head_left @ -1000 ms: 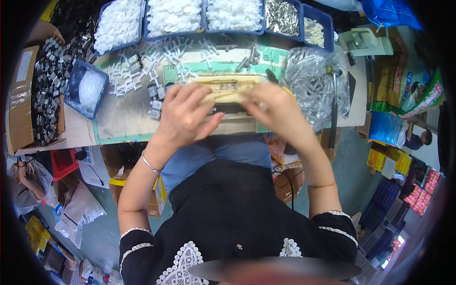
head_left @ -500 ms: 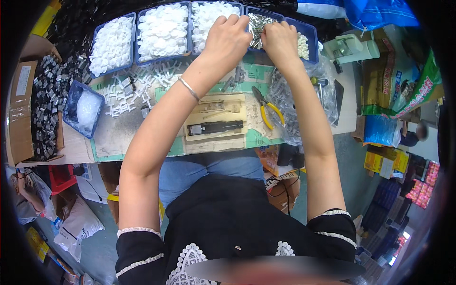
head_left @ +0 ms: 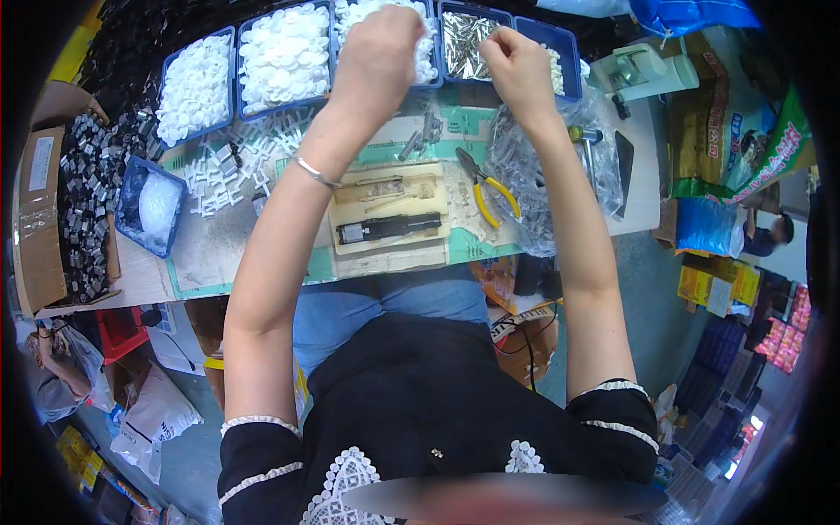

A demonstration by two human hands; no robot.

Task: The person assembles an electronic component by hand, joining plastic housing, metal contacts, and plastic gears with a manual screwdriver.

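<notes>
At the far side of the table, my left hand (head_left: pixel 381 63) is above the third blue bin, which holds small white plastic pieces (head_left: pixel 350 16). Its fingers curl closed, and what they may hold is hidden. My right hand (head_left: pixel 525 77) pinches thumb and forefinger together at the right edge of the bin of thin silvery metal pieces (head_left: pixel 465 45). Anything in that pinch is too small to make out. Just beyond this hand, small cream pieces (head_left: pixel 556 70) partly show in the rightmost bin. Nearer me lies a cream tray-like fixture (head_left: pixel 391 188) with a black-and-silver part (head_left: pixel 390 228) in it.
Yellow-handled pliers (head_left: pixel 486 194) lie right of the fixture, beside a clear plastic bag of parts (head_left: pixel 532 214). White branched pieces (head_left: pixel 214 175) are scattered at left, near a small blue tray (head_left: pixel 131 197) and a carton (head_left: pixel 42 210) of metal-and-black parts.
My left hand has moved left, from the metal-pieces bin to over the white-pieces bin. My right hand has drawn slightly nearer me, still pinched. More of the metal pieces now show.
</notes>
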